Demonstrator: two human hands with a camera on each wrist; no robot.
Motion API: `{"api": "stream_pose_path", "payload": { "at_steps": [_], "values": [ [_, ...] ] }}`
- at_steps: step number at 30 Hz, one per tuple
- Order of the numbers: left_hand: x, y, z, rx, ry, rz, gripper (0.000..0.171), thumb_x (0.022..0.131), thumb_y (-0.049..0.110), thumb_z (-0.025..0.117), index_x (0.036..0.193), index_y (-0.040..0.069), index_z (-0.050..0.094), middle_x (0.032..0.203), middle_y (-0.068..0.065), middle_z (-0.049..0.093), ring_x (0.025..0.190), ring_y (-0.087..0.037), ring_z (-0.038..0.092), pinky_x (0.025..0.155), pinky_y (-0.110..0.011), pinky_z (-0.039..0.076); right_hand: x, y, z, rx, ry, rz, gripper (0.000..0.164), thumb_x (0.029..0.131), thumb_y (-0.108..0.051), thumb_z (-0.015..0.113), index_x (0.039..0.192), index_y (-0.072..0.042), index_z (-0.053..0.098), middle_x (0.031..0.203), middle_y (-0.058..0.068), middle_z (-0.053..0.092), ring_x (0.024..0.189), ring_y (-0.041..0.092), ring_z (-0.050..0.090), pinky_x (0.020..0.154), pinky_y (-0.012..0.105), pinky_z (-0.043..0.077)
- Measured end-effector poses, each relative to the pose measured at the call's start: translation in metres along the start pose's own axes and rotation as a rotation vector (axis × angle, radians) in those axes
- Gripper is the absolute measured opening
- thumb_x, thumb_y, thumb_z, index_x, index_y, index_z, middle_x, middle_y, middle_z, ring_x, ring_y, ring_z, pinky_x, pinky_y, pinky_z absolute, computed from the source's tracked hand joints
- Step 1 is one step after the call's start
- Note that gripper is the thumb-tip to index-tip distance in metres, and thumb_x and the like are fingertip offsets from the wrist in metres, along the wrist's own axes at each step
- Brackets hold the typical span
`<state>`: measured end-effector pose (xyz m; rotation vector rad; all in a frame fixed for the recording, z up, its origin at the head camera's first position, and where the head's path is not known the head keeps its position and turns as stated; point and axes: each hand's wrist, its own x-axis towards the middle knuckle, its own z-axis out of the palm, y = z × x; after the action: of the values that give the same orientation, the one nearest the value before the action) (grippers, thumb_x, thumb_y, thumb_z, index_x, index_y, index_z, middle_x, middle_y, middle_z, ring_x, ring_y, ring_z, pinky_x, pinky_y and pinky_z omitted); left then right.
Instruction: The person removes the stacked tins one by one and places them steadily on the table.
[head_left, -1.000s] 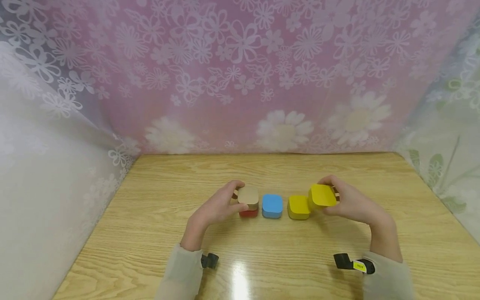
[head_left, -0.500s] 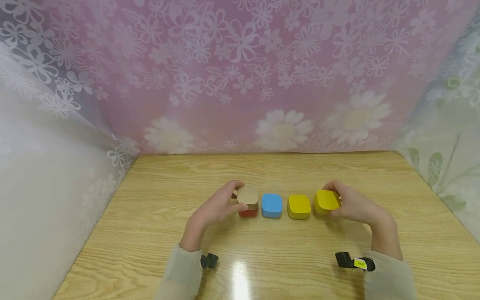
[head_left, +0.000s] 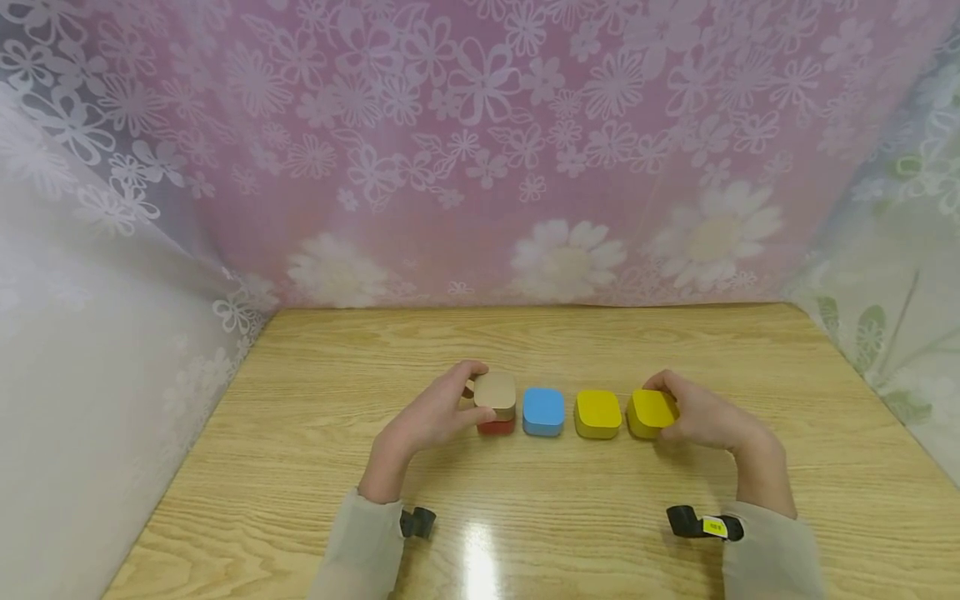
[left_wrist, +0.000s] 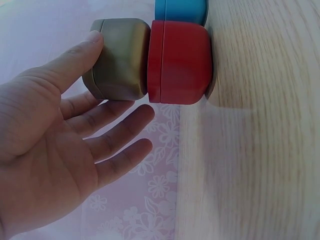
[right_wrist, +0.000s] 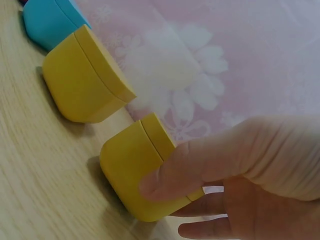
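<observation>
My left hand [head_left: 431,410] pinches a gold lidded tin [left_wrist: 122,60] between thumb and fingers. That tin sits on top of a red tin [left_wrist: 181,62], whose lower part shows beneath it in the head view. At the right end of the row, my right hand [head_left: 708,417] grips a yellow tin [head_left: 652,413] by its sides, low at the table. A second yellow tin [head_left: 597,413] stands just left of it, with a small gap between. Between that one and the gold-and-red stack stands a blue tin [head_left: 543,412].
The wooden table [head_left: 337,350] runs back to a pink flowered curtain [head_left: 480,167]. Pale floral cloth [head_left: 97,375] hangs along the left side, and more hangs on the right. Black camera straps [head_left: 705,525] circle both wrists.
My right hand has lowered the yellow tin from a tilted, raised position beside the other yellow tin down to the table, slightly to the right. The left hand stays on the gold tin.
</observation>
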<state>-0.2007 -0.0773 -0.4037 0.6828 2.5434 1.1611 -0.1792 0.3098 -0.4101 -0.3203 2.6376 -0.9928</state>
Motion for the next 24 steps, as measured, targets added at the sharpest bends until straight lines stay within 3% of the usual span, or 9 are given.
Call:
{"api": "stream_pose_path", "payload": {
  "at_steps": [10, 16, 19, 24],
  "values": [
    [0.0, 0.0, -0.001, -0.009, -0.004, 0.003, 0.066, 0.096, 0.027, 0.069, 0.15, 0.006, 0.036, 0.14, -0.007, 0.05, 0.12, -0.025, 0.054, 0.094, -0.039, 0.05, 0.002, 0.004, 0.001, -0.005, -0.001, 0.015, 0.068, 0.072, -0.005, 0.084, 0.128, 0.0, 0.046, 0.124, 0.017, 0.056, 0.108, 0.032, 0.053, 0.095, 0.051, 0.045],
    [0.0, 0.001, -0.002, -0.01, -0.004, 0.001, 0.066, 0.096, 0.026, 0.069, 0.15, 0.006, 0.036, 0.141, -0.007, 0.049, 0.12, -0.025, 0.054, 0.095, -0.039, 0.05, 0.001, 0.001, 0.0, -0.016, -0.008, 0.015, 0.087, 0.073, -0.012, 0.086, 0.143, 0.0, 0.036, 0.137, 0.031, 0.046, 0.119, 0.044, 0.049, 0.099, 0.063, 0.041],
    [0.0, 0.0, -0.001, -0.007, -0.006, -0.006, 0.066, 0.096, 0.027, 0.069, 0.15, 0.007, 0.036, 0.143, -0.008, 0.048, 0.121, -0.025, 0.054, 0.095, -0.039, 0.05, 0.0, -0.004, -0.001, -0.055, 0.021, 0.007, 0.097, 0.073, -0.018, 0.087, 0.149, -0.002, 0.03, 0.141, 0.036, 0.04, 0.124, 0.051, 0.045, 0.098, 0.067, 0.04],
    [0.001, 0.0, -0.001, 0.0, -0.009, -0.008, 0.066, 0.096, 0.028, 0.068, 0.15, 0.008, 0.037, 0.146, -0.008, 0.047, 0.122, -0.025, 0.054, 0.096, -0.039, 0.05, -0.004, -0.021, -0.004, -0.121, 0.084, -0.022, 0.097, 0.077, -0.027, 0.086, 0.152, -0.003, 0.029, 0.142, 0.035, 0.038, 0.126, 0.053, 0.042, 0.095, 0.068, 0.041]
  ]
}}
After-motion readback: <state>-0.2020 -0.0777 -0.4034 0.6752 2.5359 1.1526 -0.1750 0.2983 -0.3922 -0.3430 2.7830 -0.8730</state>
